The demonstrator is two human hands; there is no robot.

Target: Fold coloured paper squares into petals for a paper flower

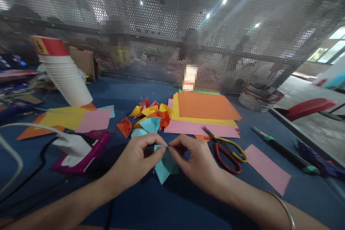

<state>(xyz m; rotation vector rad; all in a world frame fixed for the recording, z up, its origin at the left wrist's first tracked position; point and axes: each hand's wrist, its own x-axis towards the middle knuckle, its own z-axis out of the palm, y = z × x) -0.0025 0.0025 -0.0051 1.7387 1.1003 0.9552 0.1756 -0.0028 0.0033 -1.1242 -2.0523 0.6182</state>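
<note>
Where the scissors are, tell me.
In the head view, the scissors lie just right of the right hand, left of the loose pink sheet, tips over the stacked paper.

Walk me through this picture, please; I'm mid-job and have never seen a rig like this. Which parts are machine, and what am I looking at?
There is no machine arm: these are a person's two bare hands, seen by one camera worn on the head, looking forward and down. The left grip and right grip pinch the upper edge of a folded light-blue paper.

On the dark-blue table, just beyond the hands, lie colourful folded paper pieces. Beside them is a stack of coloured sheets. To the right are scissors with red and yellow handles and a single pink sheet. To the left are a white plug and stacked paper cups. Behind stands a perforated screen.
</note>
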